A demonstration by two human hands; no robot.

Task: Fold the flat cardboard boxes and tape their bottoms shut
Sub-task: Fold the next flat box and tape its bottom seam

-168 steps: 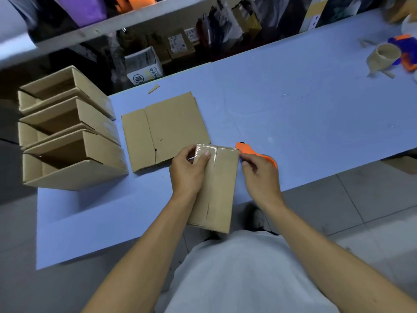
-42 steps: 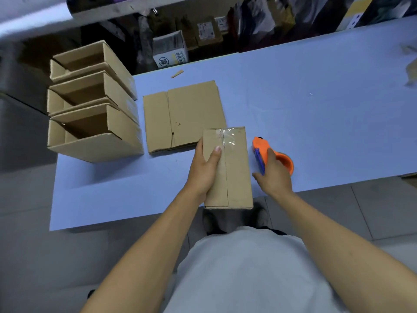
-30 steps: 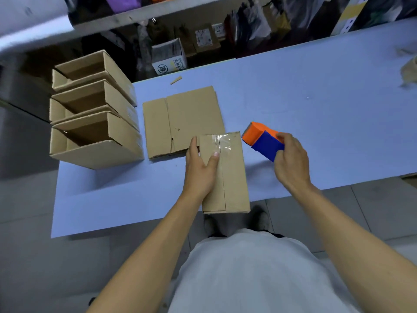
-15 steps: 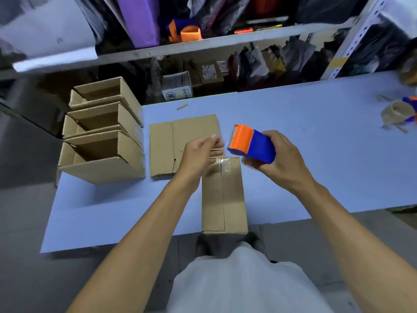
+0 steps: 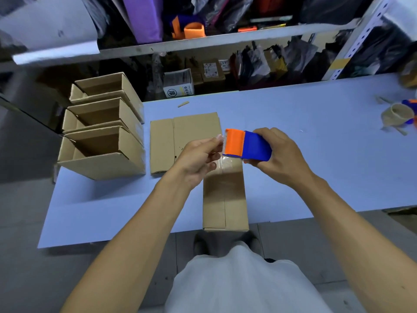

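A folded cardboard box (image 5: 224,199) lies bottom up at the table's near edge, its flap seam running toward me, clear tape on its far end. Above that far end my right hand (image 5: 279,157) grips an orange and blue tape dispenser (image 5: 247,145). My left hand (image 5: 198,158) pinches the clear tape end at the dispenser's orange mouth. A stack of flat cardboard boxes (image 5: 185,141) lies just behind my left hand.
Three folded open boxes (image 5: 101,132) stand stacked at the table's left end. An empty tape core (image 5: 397,115) and another dispenser lie at the far right. A cardboard scrap (image 5: 183,104) lies near the back edge of the blue table (image 5: 316,136). Shelves of goods stand behind.
My right hand picked the dispenser up off the table and raised it over the box's far end. My left hand left the box top and took hold of the tape end.
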